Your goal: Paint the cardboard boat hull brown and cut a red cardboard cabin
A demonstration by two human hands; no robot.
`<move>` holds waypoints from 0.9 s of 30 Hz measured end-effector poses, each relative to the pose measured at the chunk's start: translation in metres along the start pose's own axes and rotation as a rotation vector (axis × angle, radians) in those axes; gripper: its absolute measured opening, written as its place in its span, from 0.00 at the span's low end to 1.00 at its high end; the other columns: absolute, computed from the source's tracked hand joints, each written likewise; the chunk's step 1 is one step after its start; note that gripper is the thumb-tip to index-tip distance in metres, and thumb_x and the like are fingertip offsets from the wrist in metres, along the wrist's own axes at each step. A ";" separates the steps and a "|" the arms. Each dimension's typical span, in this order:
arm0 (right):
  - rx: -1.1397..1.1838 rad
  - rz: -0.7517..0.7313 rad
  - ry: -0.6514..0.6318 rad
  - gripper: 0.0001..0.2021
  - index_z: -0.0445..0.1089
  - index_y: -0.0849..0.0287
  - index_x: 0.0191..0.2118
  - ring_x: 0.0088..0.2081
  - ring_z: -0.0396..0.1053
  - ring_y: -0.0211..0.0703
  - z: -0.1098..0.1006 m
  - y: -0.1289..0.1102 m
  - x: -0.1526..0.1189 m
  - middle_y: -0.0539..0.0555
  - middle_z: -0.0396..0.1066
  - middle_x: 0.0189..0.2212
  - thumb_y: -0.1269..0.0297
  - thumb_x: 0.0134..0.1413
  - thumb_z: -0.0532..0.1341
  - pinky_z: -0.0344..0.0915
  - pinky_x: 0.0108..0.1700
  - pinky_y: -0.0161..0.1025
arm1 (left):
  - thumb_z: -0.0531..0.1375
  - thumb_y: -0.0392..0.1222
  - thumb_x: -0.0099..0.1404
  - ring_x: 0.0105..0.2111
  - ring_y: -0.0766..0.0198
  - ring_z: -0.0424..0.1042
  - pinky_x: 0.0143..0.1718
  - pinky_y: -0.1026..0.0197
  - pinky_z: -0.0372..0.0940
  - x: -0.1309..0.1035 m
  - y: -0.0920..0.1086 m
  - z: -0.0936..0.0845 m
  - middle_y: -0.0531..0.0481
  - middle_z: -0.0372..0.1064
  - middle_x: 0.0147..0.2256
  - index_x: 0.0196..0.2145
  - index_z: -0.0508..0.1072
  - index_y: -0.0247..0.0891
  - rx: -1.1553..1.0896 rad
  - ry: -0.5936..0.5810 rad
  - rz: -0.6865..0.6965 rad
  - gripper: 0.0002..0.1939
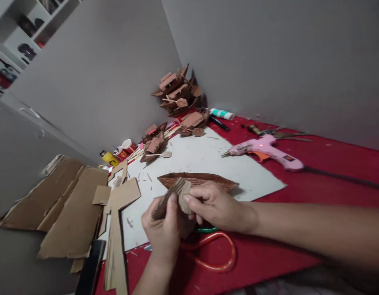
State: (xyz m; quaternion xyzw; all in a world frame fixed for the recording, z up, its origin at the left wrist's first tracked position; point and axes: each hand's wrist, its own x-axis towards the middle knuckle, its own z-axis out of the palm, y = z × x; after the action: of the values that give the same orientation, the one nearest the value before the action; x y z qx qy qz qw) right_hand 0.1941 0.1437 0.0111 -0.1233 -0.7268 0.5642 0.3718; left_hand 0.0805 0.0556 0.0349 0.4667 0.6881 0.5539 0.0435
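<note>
My left hand point(165, 223) is closed around a strip of corrugated cardboard point(168, 199), its thumb pressed on the ridged face. Between the thumb and fingers of my right hand point(212, 203) is a small rounded piece of corrugated cardboard point(185, 200), touching or overlapping the strip. Just behind both hands lies a brown boat hull point(198, 178) of ridged cardboard on the white sheet point(189, 153). Scissors with a red handle loop point(229, 258) and a green one lie beneath my hands; their blades are mostly hidden.
A pink glue gun point(263, 147) with a lit red light lies right, its cord trailing off. Finished model boats point(177, 90) stand stacked in the corner. Cut cardboard sheets point(75, 200) lie left, near a yellow bottle point(109, 158). A black marker point(219, 123) is at the back.
</note>
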 end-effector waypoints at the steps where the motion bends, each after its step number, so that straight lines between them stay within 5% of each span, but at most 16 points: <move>1: 0.003 0.008 0.006 0.18 0.63 0.59 0.20 0.15 0.65 0.33 0.000 0.002 0.000 0.49 0.65 0.13 0.60 0.58 0.51 0.62 0.19 0.28 | 0.64 0.45 0.58 0.17 0.71 0.58 0.18 0.69 0.55 0.001 -0.001 0.000 0.58 0.59 0.15 0.19 0.71 0.35 -0.002 0.010 -0.015 0.15; 9: 0.026 -0.004 -0.003 0.18 0.64 0.60 0.20 0.16 0.65 0.32 0.002 0.004 0.000 0.49 0.65 0.13 0.59 0.59 0.53 0.61 0.19 0.28 | 0.66 0.47 0.56 0.18 0.70 0.57 0.18 0.68 0.54 0.002 0.011 0.003 0.57 0.59 0.15 0.18 0.71 0.35 -0.072 0.091 -0.111 0.15; 16: 0.237 0.363 -0.048 0.20 0.64 0.61 0.22 0.14 0.62 0.30 0.003 -0.006 0.002 0.48 0.66 0.16 0.50 0.54 0.57 0.56 0.16 0.26 | 0.66 0.48 0.56 0.17 0.70 0.58 0.19 0.68 0.54 0.004 0.004 -0.004 0.57 0.61 0.15 0.21 0.74 0.35 -0.045 -0.002 -0.115 0.14; 21: 0.206 0.411 -0.030 0.21 0.63 0.61 0.22 0.12 0.60 0.29 0.003 -0.006 0.004 0.47 0.64 0.14 0.47 0.50 0.58 0.54 0.15 0.26 | 0.64 0.46 0.58 0.20 0.68 0.63 0.22 0.67 0.59 0.002 0.001 -0.005 0.54 0.68 0.18 0.23 0.75 0.35 -0.071 -0.065 -0.091 0.12; 27: 0.153 0.405 -0.049 0.16 0.66 0.62 0.24 0.14 0.63 0.30 -0.001 -0.013 0.002 0.49 0.68 0.16 0.54 0.52 0.56 0.59 0.17 0.27 | 0.64 0.46 0.57 0.19 0.69 0.61 0.20 0.67 0.58 0.000 0.002 -0.005 0.55 0.65 0.18 0.22 0.73 0.35 -0.160 -0.117 -0.166 0.13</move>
State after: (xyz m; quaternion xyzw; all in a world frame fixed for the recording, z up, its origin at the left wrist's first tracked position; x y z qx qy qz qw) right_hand 0.1963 0.1410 0.0238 -0.2245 -0.6510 0.6837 0.2416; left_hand 0.0792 0.0520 0.0384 0.4345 0.6742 0.5735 0.1665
